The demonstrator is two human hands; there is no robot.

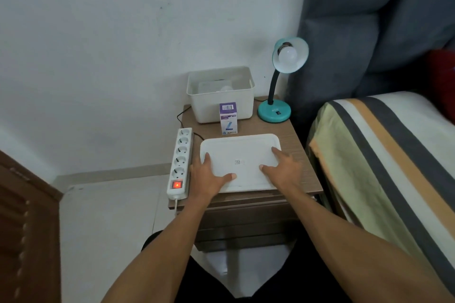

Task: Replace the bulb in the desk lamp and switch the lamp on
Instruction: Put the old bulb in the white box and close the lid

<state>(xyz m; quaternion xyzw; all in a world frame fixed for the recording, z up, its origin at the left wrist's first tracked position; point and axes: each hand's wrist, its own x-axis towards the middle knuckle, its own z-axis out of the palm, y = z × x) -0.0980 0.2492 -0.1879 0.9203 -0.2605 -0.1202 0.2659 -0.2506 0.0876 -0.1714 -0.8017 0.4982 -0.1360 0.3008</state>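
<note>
At the bedside worktop [299, 155], I am resting both hands, left [209, 176] and right [285, 170], spread flat and gripping nothing, on the white tray [240, 147], likely steadying it as a landing spot for the desk lamp [275, 110] bulb [287, 56].

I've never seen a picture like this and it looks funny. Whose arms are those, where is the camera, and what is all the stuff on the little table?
The camera sits on a person's head and looks down, so the arms are that person's own. The left hand and right hand lie flat on a white tray; they hold nothing. The tray is on a small wooden bedside table. Behind it stand a little purple and white box, a white tub and a teal desk lamp with a bulb in it, not lit. On the left lies a power strip with a glowing red switch.
</note>
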